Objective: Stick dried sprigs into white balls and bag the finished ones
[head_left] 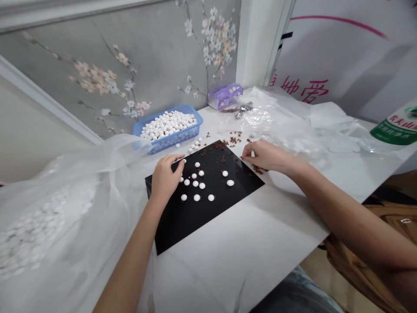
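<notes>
A black board (182,221) lies on the white table with several white round pieces (196,197) on it. My left hand (165,176) rests on the board's left part, its fingers curled and pinched on a white piece at the tips. My right hand (265,155) hovers over the board's right corner, fingertips pinched together at small reddish-brown bits (257,168) scattered there. What the right fingers hold is too small to name.
A blue basket (169,140) full of white pieces stands behind the board. A large clear bag (48,217) with more white pieces lies at left. Crumpled plastic (293,126), a purple pack (224,95) and a green-labelled bottle (399,128) sit at the back right.
</notes>
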{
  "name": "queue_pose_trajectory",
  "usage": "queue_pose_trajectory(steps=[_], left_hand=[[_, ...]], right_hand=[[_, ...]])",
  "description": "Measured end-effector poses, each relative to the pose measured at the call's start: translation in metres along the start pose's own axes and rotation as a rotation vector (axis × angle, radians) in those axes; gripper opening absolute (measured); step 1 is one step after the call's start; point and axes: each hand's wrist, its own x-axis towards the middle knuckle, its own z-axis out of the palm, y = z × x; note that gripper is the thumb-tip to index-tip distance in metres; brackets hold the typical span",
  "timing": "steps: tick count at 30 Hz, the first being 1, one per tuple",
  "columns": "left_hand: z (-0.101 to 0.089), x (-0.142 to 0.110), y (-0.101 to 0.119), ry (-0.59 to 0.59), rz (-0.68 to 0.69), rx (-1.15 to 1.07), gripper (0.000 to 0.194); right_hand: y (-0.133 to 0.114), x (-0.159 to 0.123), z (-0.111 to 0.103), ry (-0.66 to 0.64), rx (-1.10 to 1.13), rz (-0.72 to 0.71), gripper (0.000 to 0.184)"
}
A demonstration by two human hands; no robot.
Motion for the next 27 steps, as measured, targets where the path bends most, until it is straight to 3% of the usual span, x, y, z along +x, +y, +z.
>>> queue_pose_trajectory(steps=[7,12,15,19,23,27], left_hand=[[0.030,0.053,-0.004,-0.088,-0.058,0.150,0.025],[0.040,0.065,-0.009,-0.085,-0.052,0.131,0.015],[0.037,0.049,0.003,-0.016,-0.042,0.014,0.020],[0.029,-0.002,0.041,0.128,-0.178,-0.539,0.022],[0.028,-0.051,0.072,0.127,-0.401,-0.777,0.022],[0.031,-0.066,0.079,0.101,-0.444,-0.823,0.021]], right_hand=[[-0.012,-0.003,0.001,0.109,0.064,-0.042,0.010],[-0.016,0.001,0.006,0.184,0.062,-0.173,0.008],[-0.018,0.000,0.007,0.238,0.128,-0.220,0.009],[-0.030,-0.009,0.010,0.250,0.399,-0.310,0.010],[-0.045,-0.020,0.021,0.044,0.787,-0.348,0.017],[-0.054,-0.026,0.030,-0.139,1.008,-0.321,0.026]])
